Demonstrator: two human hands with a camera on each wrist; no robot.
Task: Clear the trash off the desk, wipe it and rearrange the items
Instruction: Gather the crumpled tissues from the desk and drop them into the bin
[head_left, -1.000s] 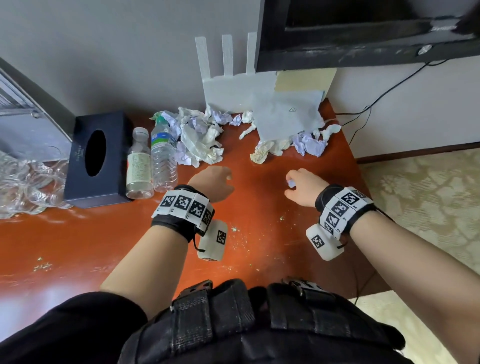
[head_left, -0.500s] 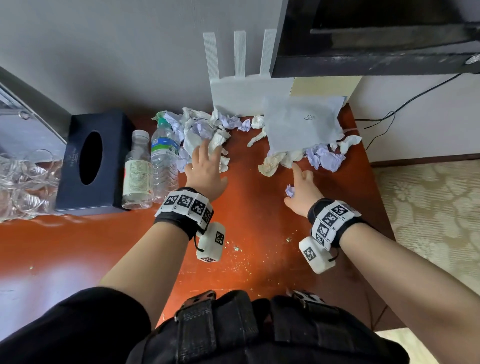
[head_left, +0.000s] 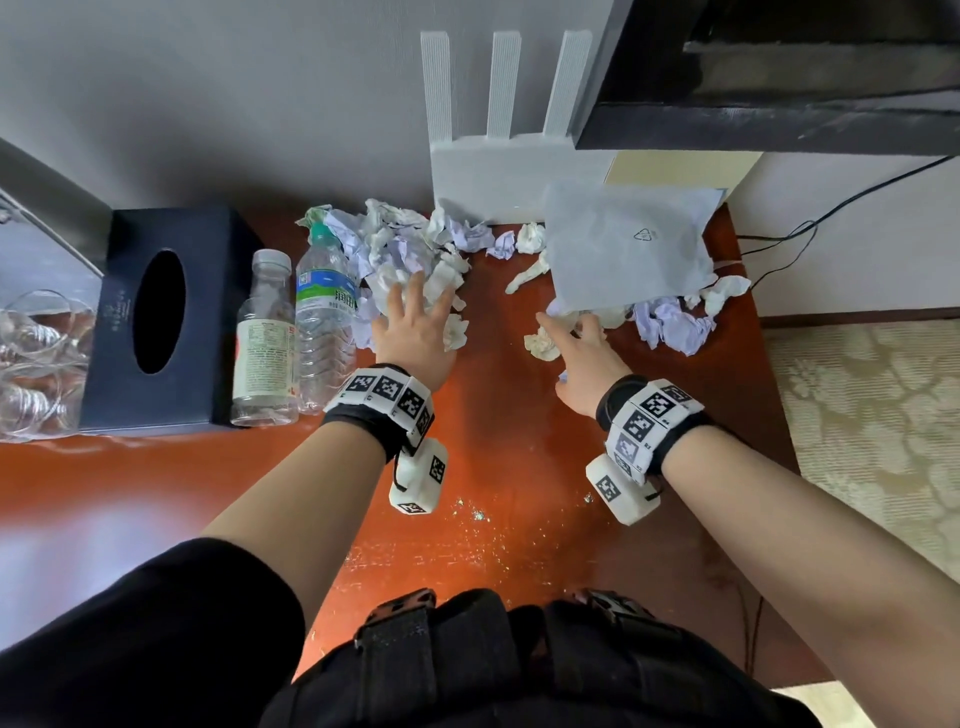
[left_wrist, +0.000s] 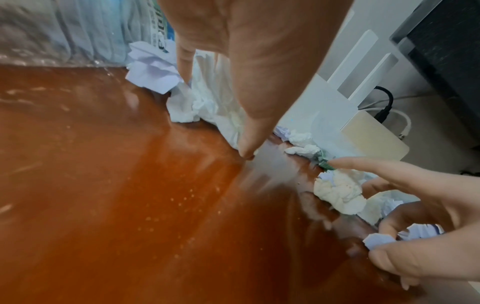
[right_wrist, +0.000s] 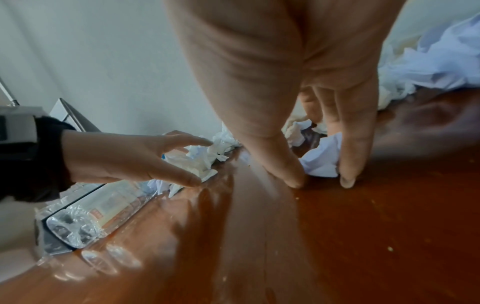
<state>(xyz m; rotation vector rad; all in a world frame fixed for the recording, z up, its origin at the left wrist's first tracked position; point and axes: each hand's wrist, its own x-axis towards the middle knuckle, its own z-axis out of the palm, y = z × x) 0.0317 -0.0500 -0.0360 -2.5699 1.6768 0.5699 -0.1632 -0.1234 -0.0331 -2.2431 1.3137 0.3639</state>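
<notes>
Crumpled white and lavender paper lies in two heaps at the back of the red-brown desk (head_left: 519, 467): a left heap (head_left: 400, 244) and a right heap (head_left: 670, 322). My left hand (head_left: 415, 332) is spread flat over the near edge of the left heap, holding nothing. My right hand (head_left: 582, 364) pinches a small lavender paper scrap (left_wrist: 379, 239) between thumb and a bent finger, also visible as the scrap (right_wrist: 322, 158). Its index finger stretches toward a white tissue wad (head_left: 540, 343) at the right heap's edge. A pale plastic bag (head_left: 623, 249) lies over that heap.
Two plastic bottles (head_left: 265, 332) (head_left: 324, 322) lie beside a dark tissue box (head_left: 161, 317) at left, with clear glasses (head_left: 36, 358) beyond. A white router (head_left: 498, 171) stands against the wall under a dark screen (head_left: 779, 78). Crumbs (head_left: 467, 519) dot the desk. Cables (head_left: 779, 244) hang at right.
Both hands moved forward to the paper heaps. The left hand opened from a loose fist and spread over the left heap. The right hand kept its scrap and extended its index finger.
</notes>
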